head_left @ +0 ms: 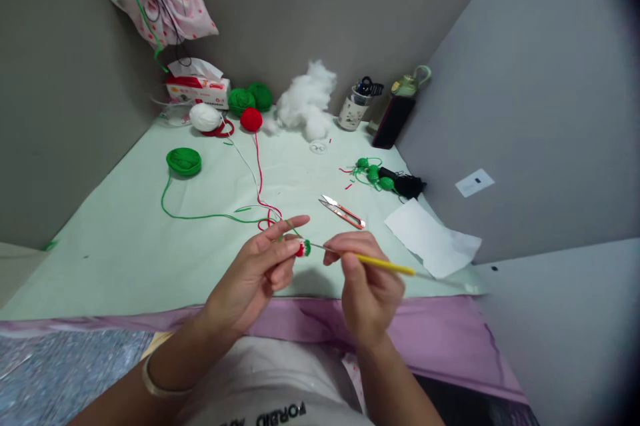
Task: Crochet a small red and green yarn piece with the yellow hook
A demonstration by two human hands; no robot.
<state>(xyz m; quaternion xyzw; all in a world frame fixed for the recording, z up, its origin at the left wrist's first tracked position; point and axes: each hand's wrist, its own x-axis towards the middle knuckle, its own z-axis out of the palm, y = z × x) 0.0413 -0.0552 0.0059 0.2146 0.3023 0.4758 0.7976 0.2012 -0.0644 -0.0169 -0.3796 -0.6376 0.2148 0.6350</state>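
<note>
Between the thumb and fingers of my left hand [263, 266] is a small crochet piece [303, 248] in red, white and green. Green yarn passes over the raised index finger of that hand. My right hand [367, 279] grips a crochet hook [385, 265] by its yellow handle, and its metal shaft points left to the piece. Whether the tip sits inside a stitch is too small to tell. Green yarn runs back to a green ball [184, 162], red yarn to a red ball [251, 120] and white yarn to a white ball [205, 117].
Orange thread snips [343, 212] lie beyond my right hand, near white paper [433, 238] and green crocheted balls [373, 174] with black yarn. Along the back stand a tissue box [197, 91], white stuffing [307, 101], a cup [353, 111] of tools and a dark phone [394, 121]. Walls enclose the table.
</note>
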